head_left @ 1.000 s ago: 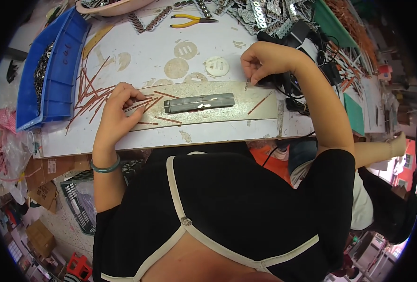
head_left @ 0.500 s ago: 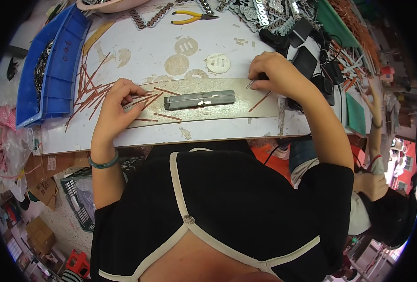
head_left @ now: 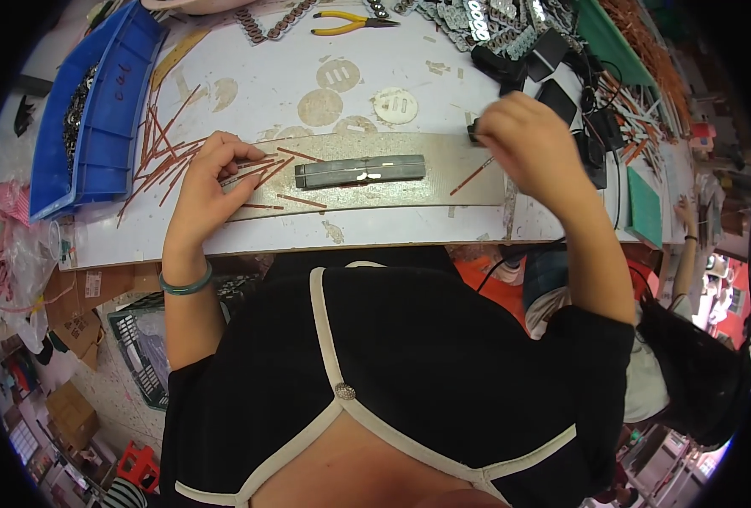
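Note:
My left hand (head_left: 210, 182) rests at the left end of a grey metal plate (head_left: 460, 152), its fingers curled round thin reddish-brown strips (head_left: 275, 169). A green bangle (head_left: 186, 282) is on that wrist. On the plate's middle lies a long dark grey metal bar (head_left: 384, 172), like a jig, with small shiny pieces (head_left: 367, 177) along its centre seam. My right hand (head_left: 532, 148) is raised over the plate's right end, fingers bent and smeared by motion; whatever they hold is hidden. Below its fingertips another thin brown strip (head_left: 474, 175) lies slanted on the plate.
A blue bin (head_left: 108, 118) of small metal parts stands at left, beside scattered brown strips (head_left: 159, 152). Yellow-handled pliers (head_left: 341, 25) and a heap of metal chain pieces (head_left: 477, 25) lie at the back. Black adapters and cables (head_left: 591, 118) crowd the right; another person's arm (head_left: 687, 245) shows beyond.
My right hand has moved right and back toward me, away from the bar. A small silvery thing at its fingertips is no longer visible. My left hand has barely moved.

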`<state>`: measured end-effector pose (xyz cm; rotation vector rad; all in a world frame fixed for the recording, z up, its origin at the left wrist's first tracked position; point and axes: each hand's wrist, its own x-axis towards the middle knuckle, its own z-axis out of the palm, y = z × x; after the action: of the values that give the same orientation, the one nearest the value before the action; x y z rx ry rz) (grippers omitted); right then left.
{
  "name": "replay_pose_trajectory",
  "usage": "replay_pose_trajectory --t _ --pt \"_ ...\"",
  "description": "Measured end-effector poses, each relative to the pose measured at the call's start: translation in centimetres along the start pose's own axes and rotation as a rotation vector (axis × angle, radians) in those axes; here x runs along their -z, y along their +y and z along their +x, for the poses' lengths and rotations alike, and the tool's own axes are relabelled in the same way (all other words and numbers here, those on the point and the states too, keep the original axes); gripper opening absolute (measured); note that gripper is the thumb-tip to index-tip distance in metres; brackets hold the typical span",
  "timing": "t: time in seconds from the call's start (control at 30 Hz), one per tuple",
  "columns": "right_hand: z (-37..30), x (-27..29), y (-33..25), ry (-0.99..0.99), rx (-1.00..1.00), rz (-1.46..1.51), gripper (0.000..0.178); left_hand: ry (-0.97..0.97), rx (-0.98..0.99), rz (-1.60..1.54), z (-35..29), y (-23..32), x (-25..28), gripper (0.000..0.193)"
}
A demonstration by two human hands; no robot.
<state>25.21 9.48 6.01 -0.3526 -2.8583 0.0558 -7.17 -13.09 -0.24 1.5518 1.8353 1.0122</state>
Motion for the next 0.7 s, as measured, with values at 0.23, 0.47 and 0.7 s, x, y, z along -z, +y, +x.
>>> replay_pose_trajectory --t 0.23,0.47,0.7 --pt "-3.6 -1.0 0.2 -0.268 -0.028 -0.019 0.013 0.017 -0.045 0.040 -0.2 -0.6 0.8 0.021" --pt "-3.6 -1.6 0.8 -0.337 0.117 0.005 0.009 0.115 -0.288 0.084 -1.5 -2.8 -0.1 0.021" --pt "-1.7 -1.4 -0.1 -0.447 0.081 0.002 0.007 0.182 -0.262 0.008 -1.4 -3.6 -1.4 0.016"
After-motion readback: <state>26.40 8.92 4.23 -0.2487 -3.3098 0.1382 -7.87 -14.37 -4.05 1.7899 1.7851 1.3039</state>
